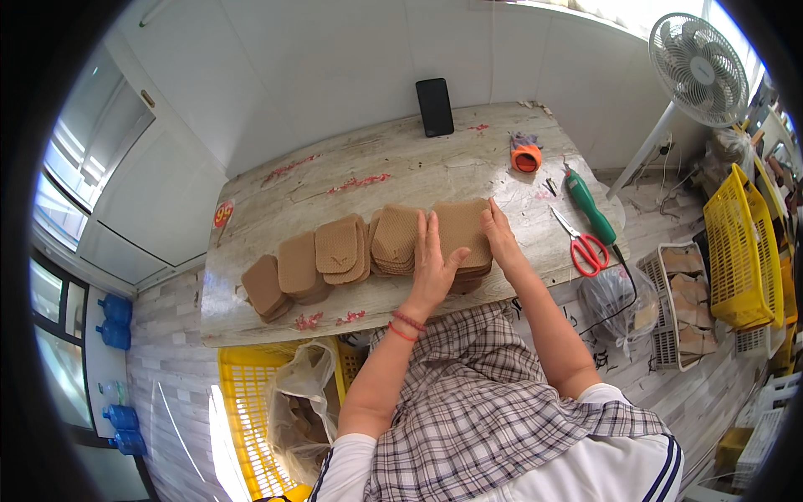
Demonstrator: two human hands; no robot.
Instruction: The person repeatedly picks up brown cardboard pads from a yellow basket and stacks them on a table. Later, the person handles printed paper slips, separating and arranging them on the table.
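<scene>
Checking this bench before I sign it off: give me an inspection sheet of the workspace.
Surface: pale wood-grain table, with red marks.
Job's things: row of tan woven pad stacks; rightmost stack sits between both hands, next stack beside it, more stacks run leftward.
Clutter: red-handled scissors, green-handled tool, orange item, black phone against the wall.
Grippers: left hand flat on the rightmost stack; right hand at its right edge, fingers straight.
Cables: black cord drops from the green tool.
Surroundings: standing fan, yellow crates, clear bag, blue water bottles.
</scene>
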